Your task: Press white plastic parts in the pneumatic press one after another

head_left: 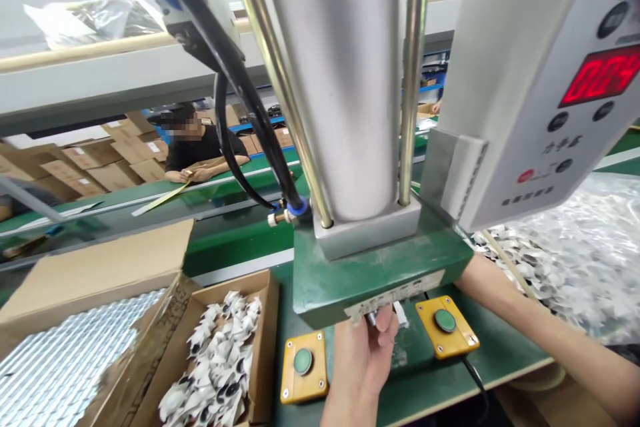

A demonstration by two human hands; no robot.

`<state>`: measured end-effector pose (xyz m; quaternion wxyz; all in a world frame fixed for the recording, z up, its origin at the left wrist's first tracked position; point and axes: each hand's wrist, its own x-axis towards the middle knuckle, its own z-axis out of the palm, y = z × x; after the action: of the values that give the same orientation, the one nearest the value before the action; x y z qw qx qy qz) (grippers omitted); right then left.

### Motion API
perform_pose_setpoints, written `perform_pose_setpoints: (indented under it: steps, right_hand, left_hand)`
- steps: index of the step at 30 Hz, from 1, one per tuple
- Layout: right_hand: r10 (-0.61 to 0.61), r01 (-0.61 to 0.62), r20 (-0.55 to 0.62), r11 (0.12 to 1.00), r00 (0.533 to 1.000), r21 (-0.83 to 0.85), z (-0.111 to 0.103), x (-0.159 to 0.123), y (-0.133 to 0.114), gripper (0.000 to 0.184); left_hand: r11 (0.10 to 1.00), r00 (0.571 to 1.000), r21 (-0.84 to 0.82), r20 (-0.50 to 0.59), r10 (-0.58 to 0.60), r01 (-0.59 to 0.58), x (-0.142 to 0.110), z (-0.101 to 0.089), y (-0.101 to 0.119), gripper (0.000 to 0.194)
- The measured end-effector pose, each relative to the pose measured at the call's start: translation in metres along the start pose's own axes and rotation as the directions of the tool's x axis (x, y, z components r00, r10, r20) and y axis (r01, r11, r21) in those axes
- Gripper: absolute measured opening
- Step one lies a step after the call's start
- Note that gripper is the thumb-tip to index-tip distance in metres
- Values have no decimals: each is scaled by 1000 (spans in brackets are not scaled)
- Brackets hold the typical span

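A small, shiny metal piece, smooth and silver-grey where it shows, sits in the left hand just below the front edge of the press's green block; its full shape is hidden. The left fingers are bent inward and pinch it. Near the fingertips is a small white piece, flat-looking and partly covered. The right forearm reaches behind the block, which hides the right hand, so I cannot tell how its fingers stand. Above the block, a thick, satin-grey cylinder rises between glossy, brassy round rods. Domed green buttons sit on square yellow boxes with screws at the corners. To the left, a brown cardboard box holds a loose heap of curved white shells, and a larger carton holds closely packed silvery strips. Crinkled clear plastic lies at the right.
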<state>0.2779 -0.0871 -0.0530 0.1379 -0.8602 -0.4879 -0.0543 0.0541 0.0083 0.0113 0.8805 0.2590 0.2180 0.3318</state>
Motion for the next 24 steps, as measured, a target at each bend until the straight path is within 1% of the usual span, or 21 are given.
perform_pose_setpoints:
  steps: [1,2,3,4,5,6,7,8,9,10,11,13,15,16,17,18,19,21,22,23,24]
  right_hand:
    - [1,0,-18,999,1000,32,-6,-4,-4,24]
    - [15,-11,-41,995,999,103,-13,-8,-10,28]
    - [40,-27,-58,975,998,220,-21,-14,-17,30]
    - [76,-47,-62,925,995,378,-28,-21,-25,33]
    - [119,-73,-46,825,992,560,-35,-28,-35,34]
    - [163,-105,-8,673,987,732,-41,-35,-46,34]
    - [200,-144,49,494,979,858,-46,-41,-57,33]
    - [213,-186,119,329,970,926,-50,-46,-67,32]
    - [204,-229,190,191,960,955,-53,-50,-78,28]
    - [181,-272,254,88,950,958,-54,-52,-87,23]
    - [145,-313,307,22,941,950,-54,-52,-95,19]
    - [87,-372,374,-36,923,927,-52,-49,-106,20]
    - [81,-408,410,-47,908,912,-46,-42,-113,21]
    - [81,-419,420,-34,904,907,-43,-38,-116,21]
    - [73,-423,422,4,904,906,-40,-34,-119,20]
    - [62,-417,413,71,908,906,-37,-30,-122,20]
    - [46,-397,395,172,917,902,-35,-27,-125,21]
    - [-1,-308,335,395,942,866,-34,-23,-134,24]
    - [-32,-255,307,479,951,840,-34,-21,-139,25]
    - [-62,-211,284,527,957,824,-35,-20,-144,25]
    - [-85,-170,259,554,962,815,-37,-20,-149,23]
  left_hand:
    - [1000,1000,15,-8,5,-5,-1,0,-1,18]
    - [1000,1000,29,-15,5,-4,-2,0,-1,18]
    - [999,1000,38,-18,-2,3,-3,1,-1,19]
    - [999,1000,39,-13,-20,20,-4,2,0,20]
    - [998,999,33,-2,-44,45,-4,3,2,21]
    - [997,997,22,14,-71,70,-4,4,3,23]
    - [996,995,11,30,-92,92,-4,6,5,25]
    - [994,993,6,43,-108,108,-3,7,6,28]
    - [993,992,9,48,-116,116,-3,9,7,29]
    - [993,992,22,43,-116,115,-2,9,7,29]
    - [993,994,46,28,-107,106,-2,9,8,28]
    - [989,997,123,-32,-73,76,-3,4,7,23]
    - [972,992,228,-123,-23,51,-7,-5,7,25]
    - [957,986,287,-169,-1,50,-9,-12,6,28]
    - [938,978,343,-206,16,57,-11,-18,6,31]
    - [918,972,392,-233,29,67,-14,-24,6,33]
    - [901,968,427,-249,36,76,-17,-29,6,34]
    - [861,966,503,-249,63,73,-22,-38,5,32]
    - [833,967,550,-240,89,60,-24,-41,4,32]
    - [799,966,600,-228,118,44,-26,-43,2,33]
    - [760,965,649,-215,148,28,-28,-45,0,34]
